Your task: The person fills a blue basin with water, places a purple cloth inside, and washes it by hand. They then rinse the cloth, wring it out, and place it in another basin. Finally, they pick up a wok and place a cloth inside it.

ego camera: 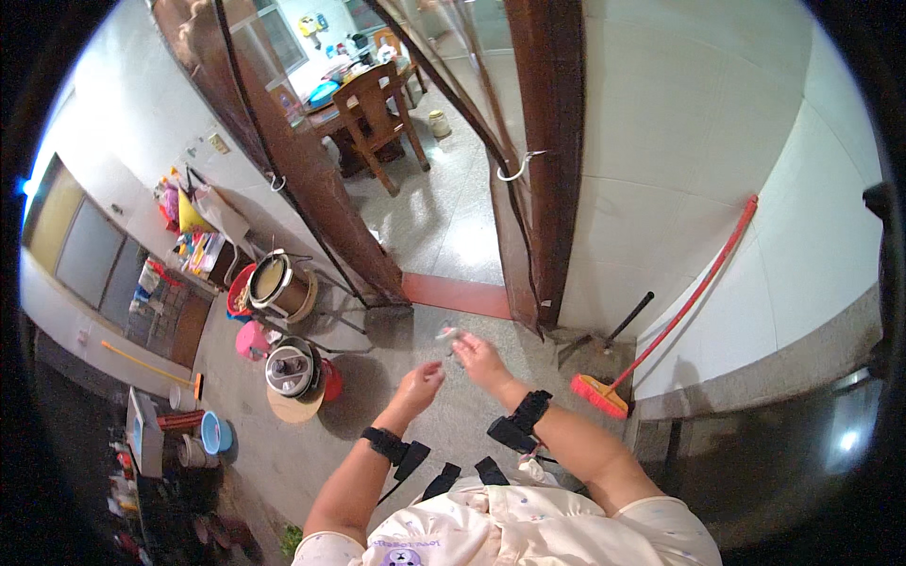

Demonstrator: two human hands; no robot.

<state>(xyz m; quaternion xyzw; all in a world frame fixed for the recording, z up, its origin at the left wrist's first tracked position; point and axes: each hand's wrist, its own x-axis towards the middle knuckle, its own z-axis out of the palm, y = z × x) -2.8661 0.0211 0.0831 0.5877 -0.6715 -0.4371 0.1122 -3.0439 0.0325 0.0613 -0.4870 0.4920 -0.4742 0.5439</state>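
Both my hands are held out over the grey floor, close to each other before a doorway. My right hand (480, 359) pinches a small, pale, blurred object (450, 335) between thumb and fingertips; what it is I cannot tell. Something thin and dark seems to hang near it. My left hand (419, 385) is just to the left and a bit lower, its fingers bent together; whether it holds anything is unclear. Black straps with small boxes sit around both wrists.
A red door sill (456, 296) lies ahead, with a wooden chair (379, 120) beyond. At left stand a lidded cooker (291, 369), an open pot (272, 279) and a blue basin (216, 432). A red broom (600, 396) leans against the right wall.
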